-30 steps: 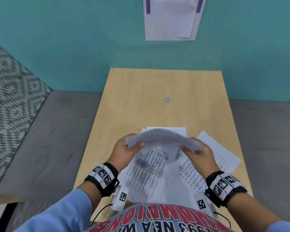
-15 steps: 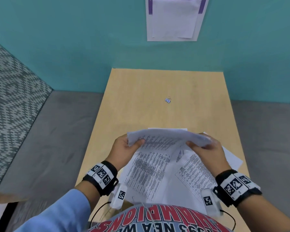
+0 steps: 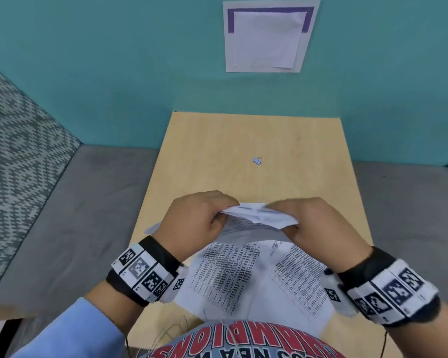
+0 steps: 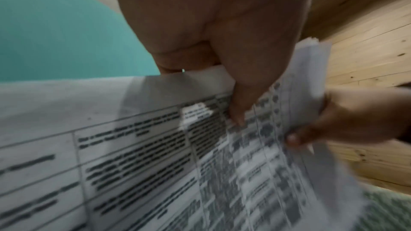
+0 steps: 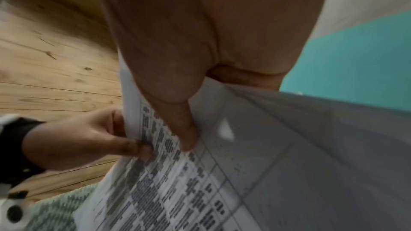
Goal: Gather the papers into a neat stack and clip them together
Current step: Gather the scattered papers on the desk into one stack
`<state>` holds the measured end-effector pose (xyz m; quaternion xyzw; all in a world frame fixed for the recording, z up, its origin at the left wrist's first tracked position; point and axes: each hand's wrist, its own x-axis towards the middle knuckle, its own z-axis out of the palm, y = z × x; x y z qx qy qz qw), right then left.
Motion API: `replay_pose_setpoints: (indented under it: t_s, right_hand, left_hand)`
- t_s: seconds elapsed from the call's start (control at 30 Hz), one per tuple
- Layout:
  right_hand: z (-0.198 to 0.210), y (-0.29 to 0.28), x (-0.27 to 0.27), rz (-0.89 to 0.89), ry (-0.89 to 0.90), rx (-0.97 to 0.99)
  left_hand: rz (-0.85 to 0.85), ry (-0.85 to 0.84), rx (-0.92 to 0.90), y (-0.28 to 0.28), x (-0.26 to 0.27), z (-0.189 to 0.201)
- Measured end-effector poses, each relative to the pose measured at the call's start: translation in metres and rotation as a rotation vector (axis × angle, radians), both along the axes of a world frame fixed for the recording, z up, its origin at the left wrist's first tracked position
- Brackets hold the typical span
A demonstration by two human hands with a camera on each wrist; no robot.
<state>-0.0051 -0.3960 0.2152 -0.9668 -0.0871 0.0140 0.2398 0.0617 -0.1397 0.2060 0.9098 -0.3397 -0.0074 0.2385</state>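
Papers (image 3: 254,264): you hold them lifted over the near half of the table (image 3: 217,140), top edge bunched between both hands, lower ends fanned out toward your body at 6 o'clock. Sheets not squared; two printed pages splay apart at the bottom, one angled toward 5 o'clock.

Left hand (image 3: 192,218): fingers curled over the top edge at its 9 o'clock end, thumb (image 4: 239,104) pinching the printed face. Right hand (image 3: 318,223): same hold at the 3 o'clock end, thumb (image 5: 186,134) pressed on the print, fingers behind the sheets. Both hands grasp the papers; neither is free.

Binder clip (image 3: 257,159): lies alone on the table at 12 o'clock from your hands, well apart, untouched.

Step in hand, by my reading: gathering and aligning. Clipping not yet begun.

Next move likely calls for:
- Squaring the edges, probably by tapping the bundle on the table, since the lower corners disagree.
- Shifting the whole stack to one hand so that the other can reach out to 12 o'clock for the clip.
- Keeping the pinch firm during that handover; loose sheets of this kind slide easily.

Motion blur on both wrist views; sheet count cannot be told.
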Motion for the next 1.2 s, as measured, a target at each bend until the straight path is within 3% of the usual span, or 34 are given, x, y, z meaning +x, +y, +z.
replay_pose_setpoints:
  t_s: [0.1,0.17,0.33,0.4,0.47,0.57,0.7,0.77,1.0,1.2]
  right_hand:
    - [-0.017,-0.009,-0.002,-0.041,0.044,0.103]
    - [-0.020,-0.024,-0.006,-0.117,0.070,0.243]
    - [-0.030,-0.054,-0.016,-0.463,0.208,0.703]
    - [-0.036,-0.058,-0.020,-0.549,0.193,0.886]
    - [-0.044,-0.055,-0.025,-0.600,0.208,0.940]
    - [-0.069,-0.051,-0.030,-0.643,0.248,0.934]
    - [-0.126,-0.040,-0.044,-0.667,0.333,0.697]
    - [-0.146,-0.035,-0.051,-0.708,0.369,0.670]
    - [-0.133,-0.036,-0.042,-0.721,0.097,0.848]
    - [-0.151,-0.039,-0.045,-0.606,0.168,0.677]
  left_hand:
    - [0.032,0.099,0.026,0.013,0.008,0.000]
    - [0.110,0.268,0.005,0.039,0.017,-0.008]
    - [0.367,0.685,-0.351,0.099,0.028,-0.043]
    - [0.361,0.844,-0.454,0.098,0.022,-0.057]
    - [0.309,0.930,-0.466,0.085,0.014,-0.069]
    - [0.406,0.897,-0.548,0.063,0.002,-0.091]
    - [0.538,0.889,-0.389,0.053,-0.020,-0.137]
    - [0.589,0.895,-0.392,0.054,-0.025,-0.152]
    - [0.638,0.818,-0.602,0.059,-0.014,-0.140]
    - [0.575,0.859,-0.494,0.057,-0.016,-0.146]
